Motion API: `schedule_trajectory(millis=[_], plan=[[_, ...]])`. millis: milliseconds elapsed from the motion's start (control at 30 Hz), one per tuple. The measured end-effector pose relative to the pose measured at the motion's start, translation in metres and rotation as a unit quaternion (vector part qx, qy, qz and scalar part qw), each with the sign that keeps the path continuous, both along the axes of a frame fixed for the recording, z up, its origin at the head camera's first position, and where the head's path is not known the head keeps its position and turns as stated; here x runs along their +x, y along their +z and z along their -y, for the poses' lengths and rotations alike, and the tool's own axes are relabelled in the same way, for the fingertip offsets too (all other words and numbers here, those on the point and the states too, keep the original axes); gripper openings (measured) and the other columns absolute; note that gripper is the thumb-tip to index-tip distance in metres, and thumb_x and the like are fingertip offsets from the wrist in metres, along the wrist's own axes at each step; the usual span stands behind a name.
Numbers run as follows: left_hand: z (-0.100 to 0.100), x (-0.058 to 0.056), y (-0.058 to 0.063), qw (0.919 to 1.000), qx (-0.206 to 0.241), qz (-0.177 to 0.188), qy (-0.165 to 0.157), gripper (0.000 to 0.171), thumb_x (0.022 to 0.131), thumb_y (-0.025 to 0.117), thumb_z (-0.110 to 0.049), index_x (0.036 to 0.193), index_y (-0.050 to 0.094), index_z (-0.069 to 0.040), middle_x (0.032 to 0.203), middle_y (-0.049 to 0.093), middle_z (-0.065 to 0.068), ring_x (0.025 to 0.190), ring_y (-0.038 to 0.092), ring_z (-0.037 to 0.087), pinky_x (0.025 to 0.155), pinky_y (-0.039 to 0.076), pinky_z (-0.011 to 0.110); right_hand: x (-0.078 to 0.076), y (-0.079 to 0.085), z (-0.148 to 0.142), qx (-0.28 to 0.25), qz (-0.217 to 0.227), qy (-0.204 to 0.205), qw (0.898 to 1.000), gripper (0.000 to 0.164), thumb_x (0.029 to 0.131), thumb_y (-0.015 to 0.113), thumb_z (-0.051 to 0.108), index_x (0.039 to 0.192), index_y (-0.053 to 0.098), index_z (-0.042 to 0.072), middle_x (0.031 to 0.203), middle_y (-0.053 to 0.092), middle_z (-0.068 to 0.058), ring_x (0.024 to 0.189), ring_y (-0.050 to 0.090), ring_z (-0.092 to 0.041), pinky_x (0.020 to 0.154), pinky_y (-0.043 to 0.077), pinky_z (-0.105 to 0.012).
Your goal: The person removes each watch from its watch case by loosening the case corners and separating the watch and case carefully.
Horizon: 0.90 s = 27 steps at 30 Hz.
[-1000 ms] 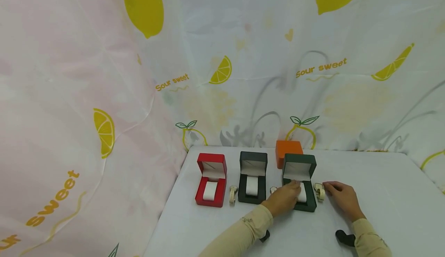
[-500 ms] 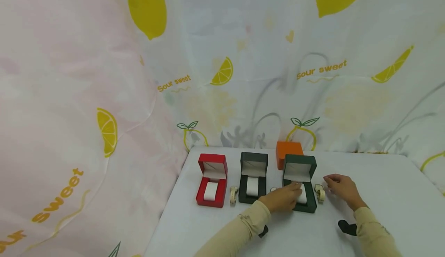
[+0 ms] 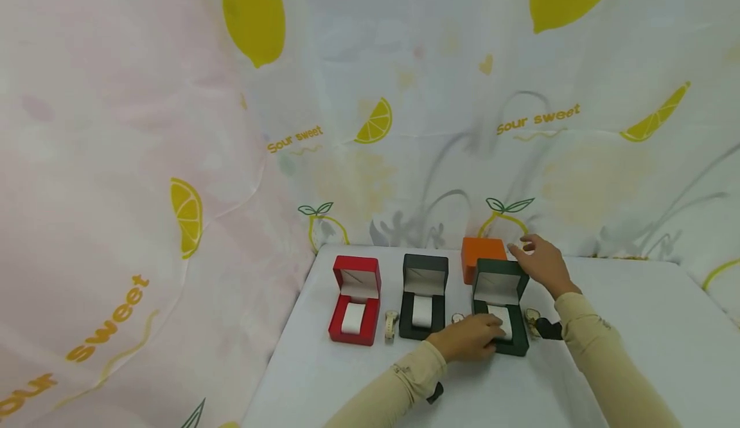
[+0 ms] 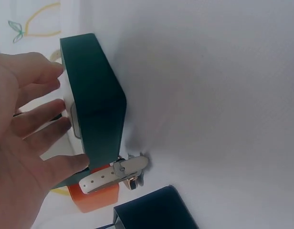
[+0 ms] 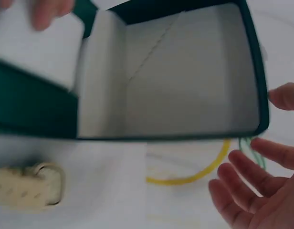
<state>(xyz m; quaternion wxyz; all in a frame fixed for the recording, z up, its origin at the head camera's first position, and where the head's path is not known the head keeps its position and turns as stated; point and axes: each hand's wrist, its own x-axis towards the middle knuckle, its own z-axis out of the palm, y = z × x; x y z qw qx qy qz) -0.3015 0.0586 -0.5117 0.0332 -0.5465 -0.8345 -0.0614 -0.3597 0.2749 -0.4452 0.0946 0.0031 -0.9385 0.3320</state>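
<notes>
A green watch box (image 3: 519, 341) stands with its lid raised, a white cushion (image 3: 502, 315) inside. My left hand (image 3: 469, 339) lies across its front left, fingertips over the cushion; in the left wrist view those fingers are spread at the box's edge. My right hand (image 3: 543, 264) is at the lid's upper right corner. In the right wrist view its thumb is at the lid's rim and the other fingers (image 5: 247, 174) are apart. A cream-strapped watch (image 3: 532, 315) lies right of the box, partly hidden by a black object. Another watch (image 4: 113, 174) lies on its left.
A red watch box (image 3: 354, 331) and a black watch box (image 3: 423, 331) stand open on the left, each with a white cushion. Between them lies a watch (image 3: 390, 326). An orange box (image 3: 482, 248) stands behind the green one, near the lemon-print curtain.
My right hand has moved from beside the right-hand watch up to the green box's lid. The left hand has shifted slightly down over the cushion. The boxes have kept their places.
</notes>
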Motion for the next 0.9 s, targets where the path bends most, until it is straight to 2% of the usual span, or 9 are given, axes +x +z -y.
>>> schedule_trajectory(millis=[233, 300, 400, 533, 700, 900], plan=[[0.003, 0.005, 0.001, 0.9985, -0.048, 0.017, 0.019, 0.029, 0.093, 0.066, -0.019, 0.120, 0.070, -0.011, 0.141, 0.051, 0.003, 0.133, 0.043, 0.011, 0.110, 0.025, 0.015, -0.030, 0.016, 0.035, 0.079, 0.064, 0.055, 0.993, 0.088, 0.093, 0.050, 0.059, 0.139, 0.035, -0.016, 0.128, 0.048, -0.041, 0.111, 0.051, -0.053, 0.089, 0.045, -0.062], [0.002, 0.006, 0.002, 0.9977, -0.061, 0.017, 0.026, 0.030, 0.092, 0.067, -0.021, 0.120, 0.070, -0.013, 0.144, 0.048, 0.002, 0.135, 0.040, 0.011, 0.109, 0.025, 0.015, -0.036, 0.019, 0.042, 0.101, 0.094, 0.058, 0.989, 0.092, 0.092, 0.050, 0.059, 0.141, 0.030, -0.017, 0.131, 0.043, -0.043, 0.113, 0.048, -0.056, 0.091, 0.044, -0.063], [0.001, 0.009, 0.000, 0.9959, -0.084, -0.001, 0.034, 0.029, 0.092, 0.066, -0.024, 0.119, 0.071, -0.014, 0.148, 0.044, -0.001, 0.135, 0.038, 0.009, 0.104, 0.032, 0.012, -0.043, 0.021, 0.050, 0.126, 0.135, 0.056, 0.981, 0.095, 0.090, 0.052, 0.057, 0.142, 0.025, -0.018, 0.132, 0.040, -0.045, 0.115, 0.045, -0.058, 0.092, 0.043, -0.063], [0.002, 0.011, -0.006, 0.9940, -0.100, -0.018, 0.039, 0.027, 0.092, 0.067, -0.026, 0.116, 0.070, -0.014, 0.152, 0.038, 0.000, 0.138, 0.035, 0.013, 0.101, 0.035, 0.012, -0.053, 0.020, 0.056, 0.159, 0.152, 0.061, 0.974, 0.097, 0.088, 0.055, 0.055, 0.138, 0.026, -0.022, 0.129, 0.043, -0.044, 0.113, 0.048, -0.056, 0.092, 0.045, -0.059], [0.004, 0.014, -0.009, 0.9934, -0.100, 0.005, 0.055, 0.028, 0.092, 0.066, -0.026, 0.118, 0.067, -0.015, 0.156, 0.031, -0.002, 0.143, 0.027, 0.014, 0.106, 0.029, 0.015, -0.060, 0.017, 0.059, 0.135, 0.193, 0.050, 0.970, 0.102, 0.082, 0.062, 0.058, 0.138, 0.031, -0.021, 0.137, 0.038, -0.041, 0.117, 0.047, -0.053, 0.093, 0.046, -0.055], [0.003, 0.016, -0.006, 0.9922, -0.108, 0.006, 0.061, 0.026, 0.092, 0.065, -0.028, 0.115, 0.068, -0.016, 0.156, 0.030, -0.002, 0.143, 0.027, 0.013, 0.106, 0.028, 0.014, -0.060, 0.016, 0.063, 0.087, 0.240, 0.033, 0.966, 0.103, 0.076, 0.072, 0.053, 0.135, 0.034, -0.022, 0.135, 0.038, -0.041, 0.114, 0.048, -0.049, 0.093, 0.046, -0.052]])
